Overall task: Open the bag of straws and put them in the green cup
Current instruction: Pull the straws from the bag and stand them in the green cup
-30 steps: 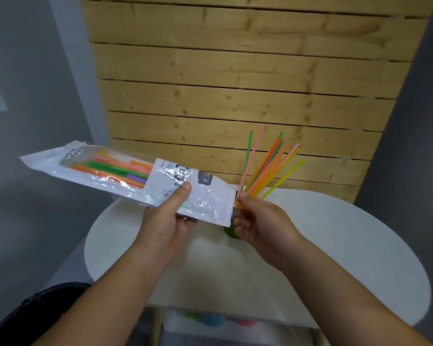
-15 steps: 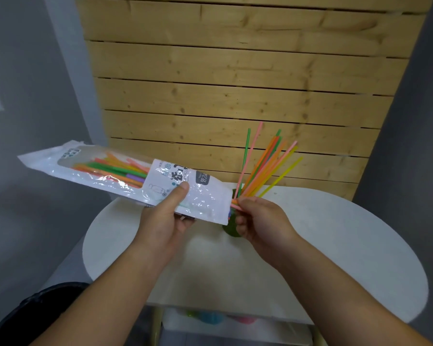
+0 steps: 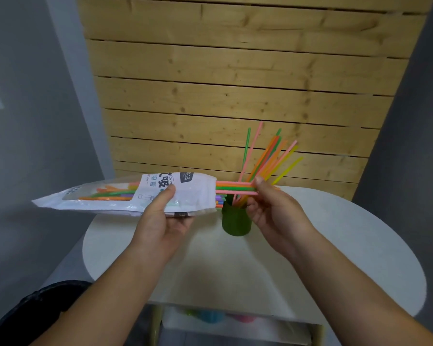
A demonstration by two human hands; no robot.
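Observation:
My left hand (image 3: 160,221) grips the white plastic straw bag (image 3: 105,198) near its open right end, holding it level above the table. Coloured straws show through its clear window. My right hand (image 3: 273,211) pinches a small bunch of pink, green and orange straws (image 3: 235,188) that stick partway out of the bag's mouth. Just below stands the green cup (image 3: 236,222) on the table, with several straws (image 3: 268,158) fanning up out of it to the right.
The round white table (image 3: 348,245) stands against a wooden slat wall (image 3: 235,83). Grey walls flank both sides. Under the table's near edge a shelf holds coloured objects (image 3: 210,315). A dark object (image 3: 23,315) sits at bottom left.
The bag has swung level and moved right over the cup. My right hand has pulled a bunch of straws partway out of the bag's open end.

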